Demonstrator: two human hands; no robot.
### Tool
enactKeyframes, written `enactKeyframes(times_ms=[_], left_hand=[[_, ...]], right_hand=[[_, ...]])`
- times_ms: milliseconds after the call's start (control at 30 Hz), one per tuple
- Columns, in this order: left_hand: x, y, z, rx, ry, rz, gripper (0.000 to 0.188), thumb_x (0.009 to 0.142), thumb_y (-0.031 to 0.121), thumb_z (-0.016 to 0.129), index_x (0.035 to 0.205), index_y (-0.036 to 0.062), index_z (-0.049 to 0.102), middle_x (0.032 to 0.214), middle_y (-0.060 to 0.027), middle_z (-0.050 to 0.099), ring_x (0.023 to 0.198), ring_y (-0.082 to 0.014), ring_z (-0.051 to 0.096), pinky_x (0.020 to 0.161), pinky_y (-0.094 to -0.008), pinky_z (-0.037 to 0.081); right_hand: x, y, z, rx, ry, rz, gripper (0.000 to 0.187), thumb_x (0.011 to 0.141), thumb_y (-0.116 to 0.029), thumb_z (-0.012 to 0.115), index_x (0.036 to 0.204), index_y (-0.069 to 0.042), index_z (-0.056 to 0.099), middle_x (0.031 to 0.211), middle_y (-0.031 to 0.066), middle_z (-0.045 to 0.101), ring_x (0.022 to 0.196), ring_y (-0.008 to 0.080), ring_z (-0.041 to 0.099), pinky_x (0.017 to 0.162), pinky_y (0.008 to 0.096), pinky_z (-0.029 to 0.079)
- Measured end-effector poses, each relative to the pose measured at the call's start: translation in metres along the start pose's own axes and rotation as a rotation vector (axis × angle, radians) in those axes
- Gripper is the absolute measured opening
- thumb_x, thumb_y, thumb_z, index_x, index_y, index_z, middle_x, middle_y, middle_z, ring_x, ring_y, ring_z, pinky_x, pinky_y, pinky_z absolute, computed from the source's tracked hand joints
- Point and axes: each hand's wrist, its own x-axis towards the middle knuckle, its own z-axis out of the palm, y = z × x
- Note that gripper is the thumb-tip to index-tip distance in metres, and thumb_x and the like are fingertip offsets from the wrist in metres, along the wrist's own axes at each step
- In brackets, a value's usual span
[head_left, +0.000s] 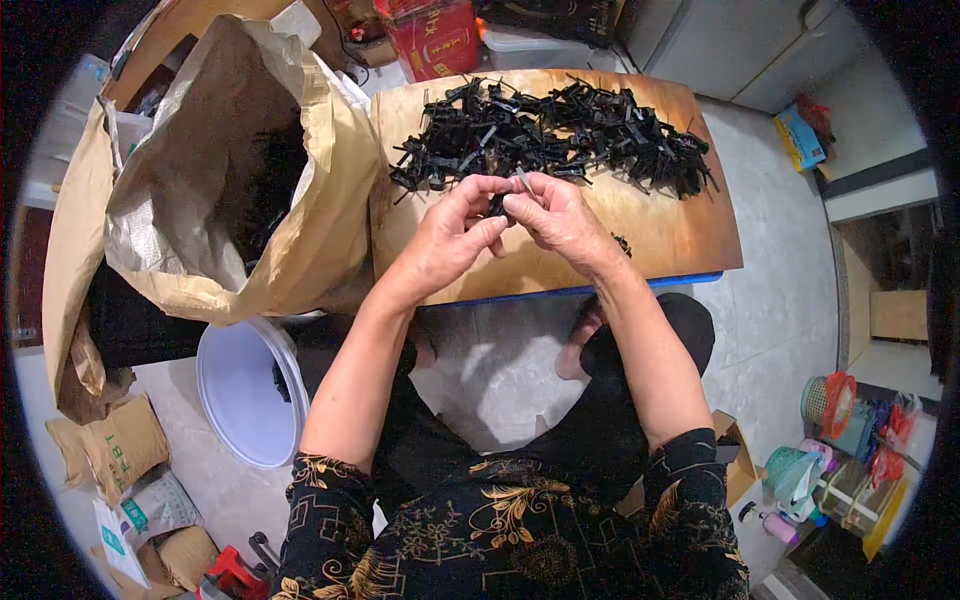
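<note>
Evidently both hands meet over the near half of the table, each forearm slanting up and inward from the lower edge. The left hand (448,238) is turned with its thumb and index finger pointing right, and these fingers grip a small black part (497,205), mostly hidden by the hands. The right hand (562,222) comes in from the other side, wrist bent toward the middle, its fingers curled and pinching a thin grey strip (525,182) whose tip points up and left; its thumb reaches the black part too. Both hands sit just before a heap of black parts (560,130), spread along the far side of the table (690,235). A few dark bits (622,245) lie beside the right wrist. Left of the table, an open paper sack (335,180) stands behind a white bucket (240,400).
</note>
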Motion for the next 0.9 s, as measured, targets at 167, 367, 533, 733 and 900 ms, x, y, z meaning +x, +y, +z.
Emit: enactKeyframes(times_ms=[167,367,533,733,900], left_hand=[[0.002,0.01,0.006,0.122,0.119,-0.001,0.03,0.088,-0.001,0.045,0.118,-0.0012,0.043,0.097,-0.0079,0.057,0.083,-0.0125,0.058,0.073,-0.0266,0.05],[0.005,-0.002,-0.002,0.155,0.21,0.004,0.033,0.089,0.01,0.047,0.121,0.0067,0.043,0.086,-0.0014,0.058,0.063,-0.0024,0.05,0.042,-0.0154,0.035],[0.008,-0.002,0.0,0.184,0.238,-0.048,0.03,0.087,0.003,0.049,0.117,0.0018,0.047,0.08,-0.0007,0.05,0.071,-0.0067,0.046,0.063,-0.0206,0.042],[0.009,-0.006,-0.001,0.146,0.276,-0.005,0.031,0.085,0.0,0.048,0.116,0.003,0.049,0.082,-0.0026,0.057,0.074,-0.0071,0.051,0.064,-0.0225,0.044],[0.011,-0.013,-0.007,0.396,0.364,0.172,0.029,0.084,-0.001,0.05,0.113,0.0043,0.052,0.087,-0.005,0.061,0.074,-0.0083,0.054,0.065,-0.0239,0.045]], right_hand=[[0.002,0.007,0.005,0.068,0.074,0.043,0.03,0.091,-0.033,0.048,0.106,-0.007,0.051,0.061,-0.0061,0.046,0.043,0.0001,0.03,0.036,0.0159,0.022],[-0.002,0.006,0.026,0.208,0.088,0.12,0.038,0.095,-0.032,0.039,0.122,-0.005,0.04,0.057,-0.0033,0.042,0.04,0.0025,0.029,0.034,0.0171,0.024],[0.002,0.002,0.03,0.229,0.11,0.159,0.037,0.095,-0.029,0.04,0.125,-0.006,0.037,0.056,-0.0038,0.04,0.04,0.0027,0.029,0.035,0.0172,0.024],[0.008,0.006,0.033,0.299,0.125,0.222,0.034,0.095,-0.026,0.039,0.125,-0.01,0.036,0.055,-0.0047,0.037,0.041,0.0029,0.028,0.035,0.0175,0.024],[0.018,0.01,0.036,0.276,0.118,0.186,0.031,0.095,-0.026,0.04,0.122,-0.011,0.039,0.054,-0.0062,0.036,0.041,0.0025,0.028,0.035,0.0176,0.024]])
